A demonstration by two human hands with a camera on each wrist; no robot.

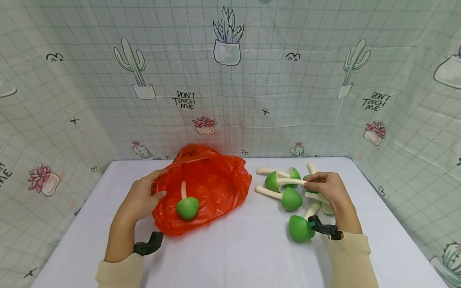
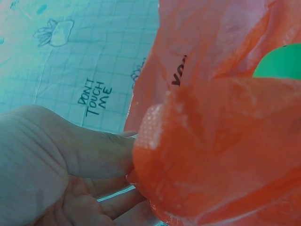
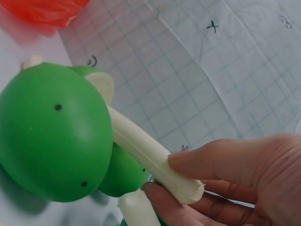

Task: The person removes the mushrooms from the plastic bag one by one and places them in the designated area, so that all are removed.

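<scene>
My left hand (image 1: 142, 196) grips the edge of a red plastic bag (image 1: 219, 192), with the thumb partly covered by the thin film in the left wrist view. One toy mushroom (image 1: 187, 209) with a dotted green cap lies in the bag's open mouth, stem pointing away. Over on the right, my right hand (image 1: 325, 188) pinches the end of another mushroom's pale stem (image 3: 150, 155) between thumb and fingers. This mushroom's cap (image 1: 271, 182) points left, and it overlaps other mushrooms behind it.
Several more green-capped mushrooms lie around the right hand, among them one with its stem to the left (image 1: 291, 199) and one near the wrist (image 1: 300, 229). A white cloth covers the table (image 1: 230, 260). Patterned grid curtains (image 1: 266, 92) enclose the back and sides.
</scene>
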